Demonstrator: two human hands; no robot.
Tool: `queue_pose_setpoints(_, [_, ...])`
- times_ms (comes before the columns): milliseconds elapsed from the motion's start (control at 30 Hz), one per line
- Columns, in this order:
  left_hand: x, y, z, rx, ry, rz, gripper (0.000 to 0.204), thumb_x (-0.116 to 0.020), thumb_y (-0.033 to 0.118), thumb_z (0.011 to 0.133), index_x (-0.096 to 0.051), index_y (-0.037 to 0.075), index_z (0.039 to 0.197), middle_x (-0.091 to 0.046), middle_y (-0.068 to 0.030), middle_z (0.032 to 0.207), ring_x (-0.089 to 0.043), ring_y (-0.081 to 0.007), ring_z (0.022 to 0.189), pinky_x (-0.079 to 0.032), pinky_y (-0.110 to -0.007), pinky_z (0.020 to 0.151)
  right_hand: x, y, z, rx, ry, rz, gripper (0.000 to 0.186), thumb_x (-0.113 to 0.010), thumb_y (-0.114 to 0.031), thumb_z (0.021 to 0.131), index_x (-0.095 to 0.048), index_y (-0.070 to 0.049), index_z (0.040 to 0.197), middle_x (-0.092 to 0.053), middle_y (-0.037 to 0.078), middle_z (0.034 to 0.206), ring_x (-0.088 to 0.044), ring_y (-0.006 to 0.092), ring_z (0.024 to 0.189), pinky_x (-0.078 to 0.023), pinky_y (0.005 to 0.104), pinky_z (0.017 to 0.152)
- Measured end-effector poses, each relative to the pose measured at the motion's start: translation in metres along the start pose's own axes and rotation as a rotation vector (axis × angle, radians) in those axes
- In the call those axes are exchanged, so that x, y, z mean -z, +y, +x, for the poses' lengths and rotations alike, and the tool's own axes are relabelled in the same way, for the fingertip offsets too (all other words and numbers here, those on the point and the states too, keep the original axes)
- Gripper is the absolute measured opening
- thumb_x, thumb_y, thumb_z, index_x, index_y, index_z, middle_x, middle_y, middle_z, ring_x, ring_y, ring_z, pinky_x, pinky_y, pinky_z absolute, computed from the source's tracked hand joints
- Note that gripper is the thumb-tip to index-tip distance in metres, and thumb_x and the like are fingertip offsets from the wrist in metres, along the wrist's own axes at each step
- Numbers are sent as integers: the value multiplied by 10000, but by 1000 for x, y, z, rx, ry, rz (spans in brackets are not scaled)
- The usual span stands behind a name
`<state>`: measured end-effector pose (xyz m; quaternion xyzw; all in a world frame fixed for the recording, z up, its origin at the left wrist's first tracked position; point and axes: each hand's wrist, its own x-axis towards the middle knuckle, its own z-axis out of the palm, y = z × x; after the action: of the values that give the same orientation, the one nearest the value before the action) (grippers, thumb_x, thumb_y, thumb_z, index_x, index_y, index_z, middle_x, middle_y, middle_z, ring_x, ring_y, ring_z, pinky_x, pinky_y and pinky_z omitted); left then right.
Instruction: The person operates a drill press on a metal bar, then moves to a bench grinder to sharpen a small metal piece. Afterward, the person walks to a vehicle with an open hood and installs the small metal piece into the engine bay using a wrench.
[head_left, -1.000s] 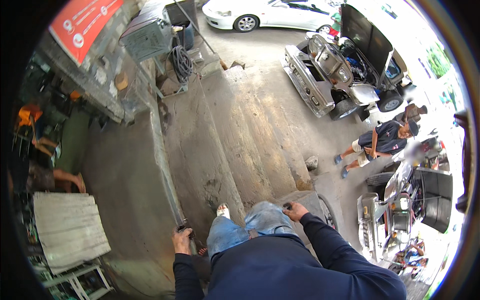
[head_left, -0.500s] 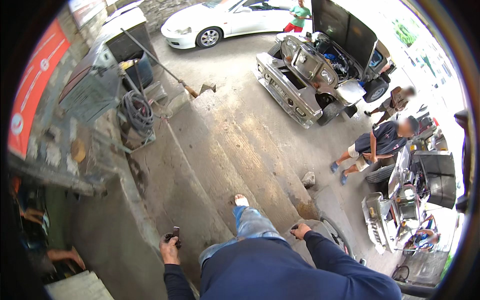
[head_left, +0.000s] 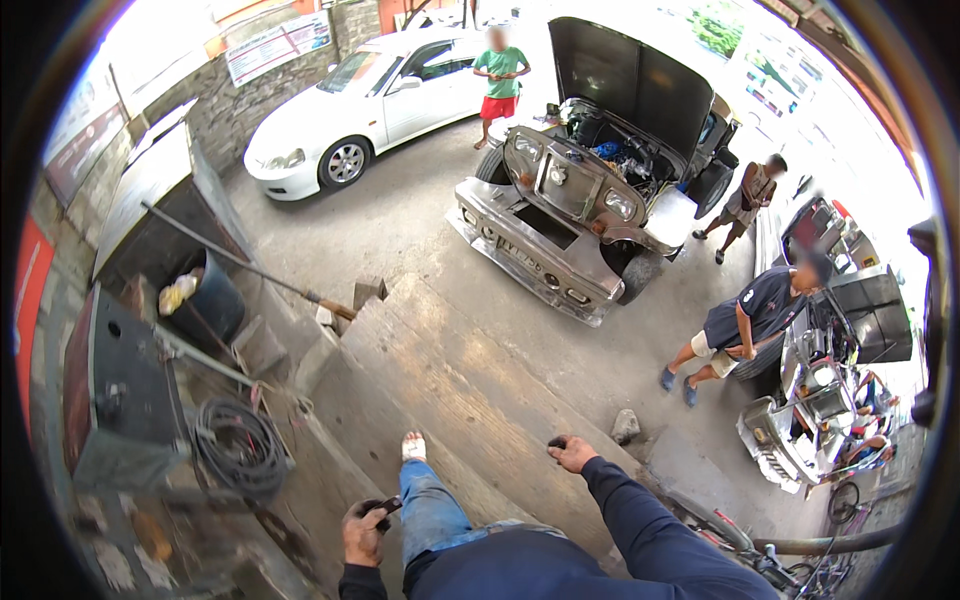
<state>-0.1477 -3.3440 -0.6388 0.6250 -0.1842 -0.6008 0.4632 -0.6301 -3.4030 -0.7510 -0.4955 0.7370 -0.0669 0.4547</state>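
My left hand, smudged dark, is closed round a small dark flat-ended object, whose kind I cannot make out. It is held beside my left thigh in blue jeans. My right hand reaches forward over the steps with its fingers curled. Something black shows at its fingertips, too small to name. Under both hands run worn concrete steps. One foot in light footwear is set on a step.
A coil of dark hose or cable and a dark bin stand at left, with a long pole leaning there. Ahead are a white car and a metal jeep with its hood raised. Several people stand around; a stone sits beside the steps.
My view has tilted up and moved forward down the steps, so the cars and the bin show more fully. My left hand still holds the dark object; my right arm reaches farther forward.
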Motion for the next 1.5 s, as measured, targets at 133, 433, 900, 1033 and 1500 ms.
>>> queue_pose_setpoints(133, [-31,76,149,7,-88,141,220,-696,63,826,-677,-51,1013,-678,-78,864,-621,-161,723,-520,-297,667,-47,-12,59,-346,97,-170,448,-613,-403,914,-780,3,1002,-759,213,1018,-731,359,969,-565,431,876])
queue_pose_setpoints(433, [-64,234,381,-121,-119,432,278,-696,76,800,-646,-22,1056,-658,-72,881,-624,-164,738,-507,-297,673,-57,-111,136,-629,-263,320,415,-647,-327,955,-695,-39,1250,-746,127,1084,-741,236,877,-603,387,722])
queue_pose_setpoints(900, [-149,299,742,-231,-59,371,181,-672,86,830,-648,-20,974,-632,-59,799,-597,-162,670,-514,-296,649,8,-240,651,-489,-4,386,367,-668,-328,953,-716,-46,1184,-747,63,963,-725,192,785,-576,352,651])
queue_pose_setpoints(1033, [-183,350,860,-49,-107,144,196,-680,17,816,-639,-25,1003,-663,-77,843,-633,-176,675,-545,-281,635,36,-312,750,-331,-10,160,379,-660,-317,956,-708,-40,1210,-761,91,986,-733,189,814,-580,342,724])
queue_pose_setpoints(1500, [-343,500,1255,63,-361,136,251,-655,-35,851,-592,-5,1092,-663,-122,896,-671,-236,720,-586,-357,683,18,-458,1031,-500,-212,12,567,-637,-498,926,-696,-74,1297,-664,245,1303,-610,377,1253,-461,422,1082])
